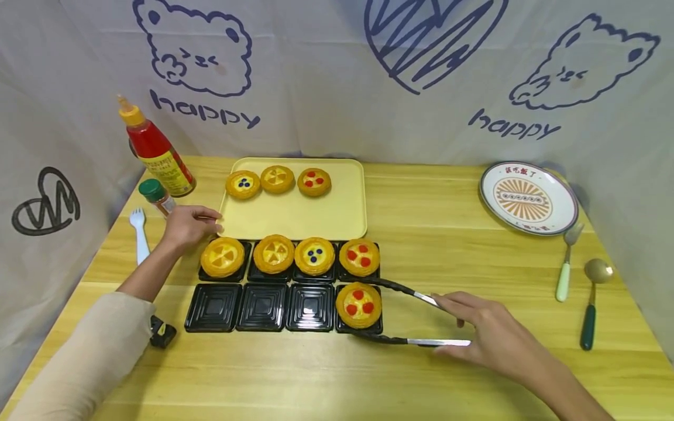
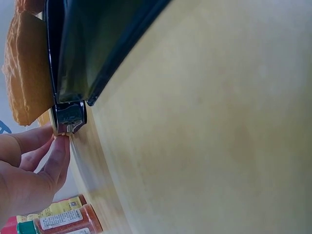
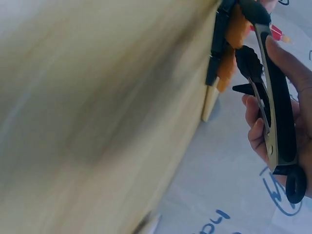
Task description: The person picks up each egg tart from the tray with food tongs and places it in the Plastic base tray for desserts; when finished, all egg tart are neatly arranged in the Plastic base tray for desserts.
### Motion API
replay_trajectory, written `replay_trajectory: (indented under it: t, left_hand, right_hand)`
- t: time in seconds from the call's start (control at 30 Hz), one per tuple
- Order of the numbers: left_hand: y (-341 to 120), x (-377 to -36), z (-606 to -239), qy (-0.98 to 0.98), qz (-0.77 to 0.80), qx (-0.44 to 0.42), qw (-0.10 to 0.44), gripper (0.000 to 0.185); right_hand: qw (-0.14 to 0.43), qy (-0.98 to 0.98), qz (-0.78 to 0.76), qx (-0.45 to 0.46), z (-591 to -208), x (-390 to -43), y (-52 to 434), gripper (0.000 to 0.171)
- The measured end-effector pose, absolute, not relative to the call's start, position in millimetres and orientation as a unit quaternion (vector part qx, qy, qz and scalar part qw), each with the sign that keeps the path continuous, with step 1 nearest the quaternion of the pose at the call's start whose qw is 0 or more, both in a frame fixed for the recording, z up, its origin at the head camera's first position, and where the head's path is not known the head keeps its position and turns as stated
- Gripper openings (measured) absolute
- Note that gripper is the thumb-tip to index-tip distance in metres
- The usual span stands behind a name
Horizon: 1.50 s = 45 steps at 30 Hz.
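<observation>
Near the right end of the black tray grid (image 1: 263, 307), my right hand (image 1: 487, 336) grips the tongs (image 1: 416, 318), fingers curled round both handles. The tong arms stand apart on either side of the red-dotted tart (image 1: 358, 304), which sits in the near-row, rightmost black tray; I cannot tell whether the tips touch the crust. Three near-row trays to its left show no tart. Far row: four tarts seated. Yellow tray (image 1: 295, 219) beyond holds three more tarts along its far edge.

Left hand (image 1: 186, 225) rests at the near-left corner of the yellow tray, fingers loosely bent, fingertips (image 2: 61, 146) touching the corner's edge; nothing enclosed in it.

Judgement on technique: keep the tong arms level and symmetric about the tart, squeeze lightly on the crust wall rather than the filling, and move straight up or down so neither the tray rim nor the neighbouring tart just beyond gets nudged. The left hand's light touch should steady the yellow tray.
</observation>
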<state>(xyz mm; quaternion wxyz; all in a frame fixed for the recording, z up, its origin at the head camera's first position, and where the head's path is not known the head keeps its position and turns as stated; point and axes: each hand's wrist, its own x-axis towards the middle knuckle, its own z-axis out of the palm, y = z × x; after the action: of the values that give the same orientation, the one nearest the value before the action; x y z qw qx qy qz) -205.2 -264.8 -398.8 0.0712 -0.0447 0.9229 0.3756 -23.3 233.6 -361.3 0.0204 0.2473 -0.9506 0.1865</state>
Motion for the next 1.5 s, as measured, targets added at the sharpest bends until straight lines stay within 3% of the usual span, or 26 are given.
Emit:
replay_trajectory:
  t: [0.27,0.7,0.9,1.2,1.5]
  left_hand:
    - [-266,-204,-400,0.92,0.383,-0.044,0.072,0.03]
    - [-268,-202,-407,0.923,0.376,-0.043,0.072,0.029]
    - [-266,-203,-405,0.923,0.377,-0.043,0.068,0.028]
    - [-264,-202,-403,0.922,0.379,-0.04,0.07,0.029]
    - [-267,-205,-403,0.921,0.381,-0.047,0.069,0.028]
  right_hand:
    - [0.059,-0.936,0.208,0.277,-348,-48,229,0.07]
    - [-0.013,-0.96,0.214,0.18,-362,-178,164,0.082]
    - [-0.034,-0.962,0.226,0.147,-373,-219,134,0.083]
    - [-0.046,-0.964,0.236,0.114,-384,-236,120,0.072]
    - [-0.037,-0.961,0.235,0.142,-361,-209,133,0.072]
